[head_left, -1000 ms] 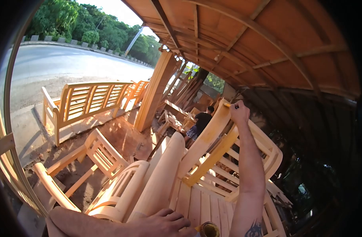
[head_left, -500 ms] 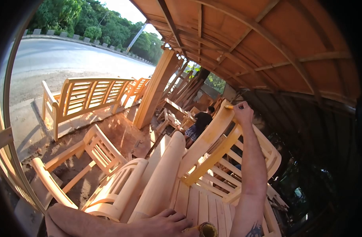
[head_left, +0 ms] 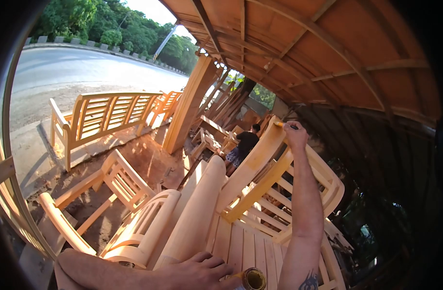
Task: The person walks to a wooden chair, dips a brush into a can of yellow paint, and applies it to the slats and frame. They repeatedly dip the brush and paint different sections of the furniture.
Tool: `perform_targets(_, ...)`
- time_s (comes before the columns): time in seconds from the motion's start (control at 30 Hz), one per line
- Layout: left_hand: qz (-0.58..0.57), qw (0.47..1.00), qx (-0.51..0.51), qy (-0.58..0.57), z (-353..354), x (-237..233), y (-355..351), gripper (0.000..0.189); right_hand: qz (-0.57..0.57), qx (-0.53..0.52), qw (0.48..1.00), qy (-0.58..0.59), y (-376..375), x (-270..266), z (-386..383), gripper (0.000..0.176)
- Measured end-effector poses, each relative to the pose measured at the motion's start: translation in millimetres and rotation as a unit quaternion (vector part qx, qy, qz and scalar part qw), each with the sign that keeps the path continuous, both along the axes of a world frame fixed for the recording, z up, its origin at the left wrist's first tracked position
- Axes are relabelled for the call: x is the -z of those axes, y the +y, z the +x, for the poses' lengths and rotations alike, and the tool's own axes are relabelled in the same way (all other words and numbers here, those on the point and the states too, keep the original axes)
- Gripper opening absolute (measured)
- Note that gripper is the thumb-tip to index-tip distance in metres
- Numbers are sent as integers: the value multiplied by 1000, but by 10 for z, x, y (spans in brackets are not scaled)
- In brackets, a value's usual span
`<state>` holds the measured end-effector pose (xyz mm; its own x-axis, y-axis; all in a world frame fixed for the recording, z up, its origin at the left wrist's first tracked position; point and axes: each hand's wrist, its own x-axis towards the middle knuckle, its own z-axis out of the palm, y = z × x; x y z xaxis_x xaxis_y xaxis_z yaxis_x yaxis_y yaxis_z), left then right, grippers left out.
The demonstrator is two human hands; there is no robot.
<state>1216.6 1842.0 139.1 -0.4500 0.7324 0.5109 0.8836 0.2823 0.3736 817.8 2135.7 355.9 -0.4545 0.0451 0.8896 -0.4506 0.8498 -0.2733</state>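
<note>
At the upper end of a wide curved board of a wooden bench (head_left: 250,166), my right hand (head_left: 295,136) grips a brush (head_left: 280,124) whose bristles touch the wood. The board looks yellower and glossier near the brush. Low in the view, my left hand (head_left: 204,271) lies by the base of a thick rounded wooden armrest (head_left: 195,217). Its fingers reach to a small jar (head_left: 254,279) with dark yellow-brown contents and a stained rim. The fingertips are partly hidden, so the hold on the jar is unclear.
An unfinished wooden chair (head_left: 127,181) stands at the left, with a long slatted bench (head_left: 110,116) behind it near the road. A person (head_left: 245,145) in dark clothing sits beyond the board among wood pieces. A wooden post (head_left: 187,106) rises under the curved roof.
My right hand and the brush have shifted slightly up and left in the view, and more of the dark brush handle shows. My left hand stays beside the jar.
</note>
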Motion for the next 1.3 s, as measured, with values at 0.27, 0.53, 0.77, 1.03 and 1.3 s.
perform_targets(0.27, -1, 1000, 9, -11, -13, -7, -15, 54, 87, 26, 995, 41, 24, 316, -90, 27)
perform_targets(0.53, 6, 1000, 11, 0, -13, 26, -23, 51, 132, -18, 991, -27, -21, 1167, 338, 30)
perform_targets(0.77, -8, 1000, 5, 4, -13, 25, -12, 54, 72, 34, 986, -145, -39, 883, 56, 34)
perform_targets(1.03, -18, 1000, -9, -20, 3, -11, -16, 63, 73, 63, 989, 110, -239, 45, 20, 29)
perform_targets(1.3, -7, 1000, -3, -11, -7, 18, -19, 60, 167, -33, 980, 103, -5, 1068, 41, 20)
